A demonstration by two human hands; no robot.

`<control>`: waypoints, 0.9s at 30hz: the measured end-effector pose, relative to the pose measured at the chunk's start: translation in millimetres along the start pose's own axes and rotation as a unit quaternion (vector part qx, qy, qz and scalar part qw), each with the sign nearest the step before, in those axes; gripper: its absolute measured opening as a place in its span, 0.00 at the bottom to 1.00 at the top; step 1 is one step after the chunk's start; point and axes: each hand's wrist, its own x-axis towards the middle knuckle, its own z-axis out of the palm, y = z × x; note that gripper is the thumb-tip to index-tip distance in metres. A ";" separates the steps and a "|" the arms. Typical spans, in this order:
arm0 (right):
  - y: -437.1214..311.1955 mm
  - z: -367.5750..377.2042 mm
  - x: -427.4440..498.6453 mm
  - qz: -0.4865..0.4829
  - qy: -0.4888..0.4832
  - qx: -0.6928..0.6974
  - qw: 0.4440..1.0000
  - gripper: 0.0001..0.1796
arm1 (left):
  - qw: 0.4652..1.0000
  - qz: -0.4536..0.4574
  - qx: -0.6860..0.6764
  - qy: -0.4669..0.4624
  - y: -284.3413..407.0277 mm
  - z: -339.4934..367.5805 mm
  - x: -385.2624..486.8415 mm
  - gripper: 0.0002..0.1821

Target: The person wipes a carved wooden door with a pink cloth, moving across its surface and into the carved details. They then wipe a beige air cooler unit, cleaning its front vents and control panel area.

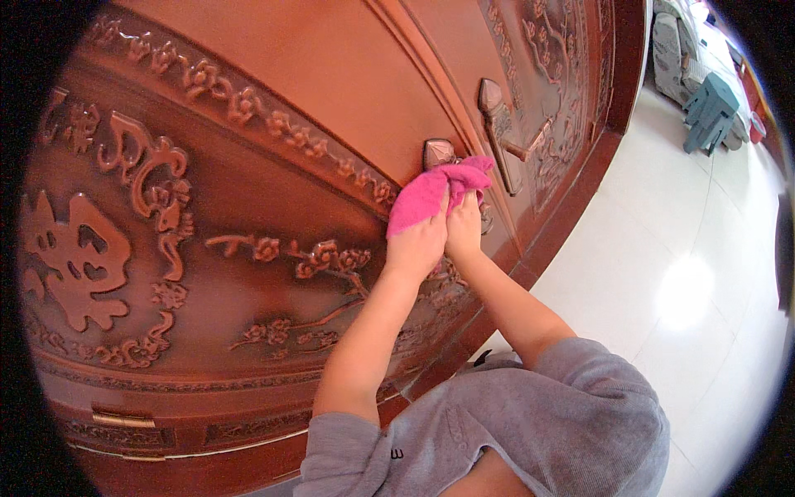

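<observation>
Both of my hands are on a pink cloth (419, 202) at a metal door handle plate (439, 153) on a carved reddish-brown door (298, 186). My left hand (417, 243) grips the cloth's lower left part, fingers partly under its folds. Close beside it, my right hand (464, 225) holds the bunched part of the cloth, its fingertips hidden. The cloth covers most of the handle; only the plate's faceted top and a bit of metal below show. To the right, a second long handle plate (497, 133) with a lever stands uncovered.
Raised flowers and a large carved character (81, 261) decorate the door. A dark red threshold (559, 230) borders the pale tiled floor (671, 205). Stacked grey-green plastic stools (711, 112) stand at the upper right, beside a patterned sofa (669, 56). A brass-coloured hinge (123, 420) shows lower left.
</observation>
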 end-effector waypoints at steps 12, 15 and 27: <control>-87.1 -52.5 121.4 -0.089 0.037 0.079 0.992 0.47 | 0.985 -0.115 0.041 0.118 -36.9 -124.8 -1.8 0.39; -172.0 -95.9 168.7 -0.243 0.111 0.040 0.963 0.45 | 0.964 -0.161 0.080 0.198 -70.4 -191.3 -12.7 0.43; -457.5 -192.7 270.7 -0.545 0.224 0.202 0.782 0.46 | 0.842 -0.231 0.259 0.413 -200.6 -418.5 -102.4 0.45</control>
